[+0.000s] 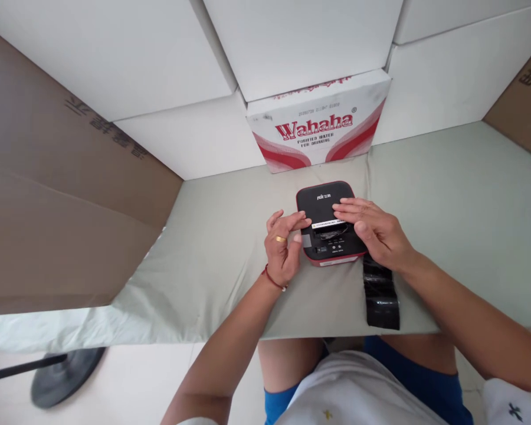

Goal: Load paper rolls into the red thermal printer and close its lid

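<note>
A small black device with red sides [321, 206], which looks like a label printer, lies flat on the cloth-covered table in front of me. Its top has white lettering, a white strip and a dark slot. My left hand [283, 242] is at its left edge, fingertips touching the top and the thumb apart near the side. Over the right part of the device rests my right hand [376, 230], fingers stretched out and together, thumb spread. Neither hand is wrapped round it. Below my right hand lies a shiny black strip [383, 298], its upper end close to the device.
A Wahaha water carton [314, 139] stands behind the device, against stacked white boxes [221, 139]. Large brown cardboard boxes stand at the left [71, 206] and far right [522, 100]. Pale green cloth [460, 224] covers the table. A round black base [66, 378] stands on the floor.
</note>
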Tool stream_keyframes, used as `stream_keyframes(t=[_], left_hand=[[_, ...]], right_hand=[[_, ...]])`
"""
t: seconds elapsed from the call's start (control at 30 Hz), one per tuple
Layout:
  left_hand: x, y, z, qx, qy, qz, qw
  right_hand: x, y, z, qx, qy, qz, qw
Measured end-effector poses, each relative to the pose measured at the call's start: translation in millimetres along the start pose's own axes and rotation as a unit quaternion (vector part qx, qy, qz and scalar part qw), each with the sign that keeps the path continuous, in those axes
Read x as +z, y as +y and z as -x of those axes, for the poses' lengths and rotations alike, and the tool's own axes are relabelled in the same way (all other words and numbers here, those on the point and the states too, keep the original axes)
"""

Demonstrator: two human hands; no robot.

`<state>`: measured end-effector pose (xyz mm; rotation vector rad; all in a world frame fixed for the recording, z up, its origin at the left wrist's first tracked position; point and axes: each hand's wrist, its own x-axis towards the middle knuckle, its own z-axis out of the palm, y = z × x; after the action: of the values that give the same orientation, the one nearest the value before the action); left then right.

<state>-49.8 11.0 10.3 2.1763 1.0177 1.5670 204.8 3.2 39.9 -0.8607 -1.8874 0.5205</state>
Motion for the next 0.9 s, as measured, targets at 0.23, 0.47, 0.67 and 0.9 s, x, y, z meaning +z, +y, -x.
stream_keyframes(t=[0.23, 0.47, 0.67, 0.9], left_hand=[[8.1, -12, 8, -0.076, 0.02, 0.156, 0.985], [15.4, -31, 9, -0.221, -0.044, 0.252, 0.941], [18.8, -33, 11, -0.258, -0.112, 0.319, 0.905], [25.1, -35, 13, -0.25, -0.091, 0.338, 0.903]], right_hand=[[-2, -13, 16, -0.05, 0.041, 0.065, 0.996], [-2, -15, 20, -0.089, 0.092, 0.109, 0.986], [-3, -12, 24, -0.096, 0.082, 0.145, 0.981], [-7, -10, 24, -0.121, 0.062, 0.162, 0.977]])
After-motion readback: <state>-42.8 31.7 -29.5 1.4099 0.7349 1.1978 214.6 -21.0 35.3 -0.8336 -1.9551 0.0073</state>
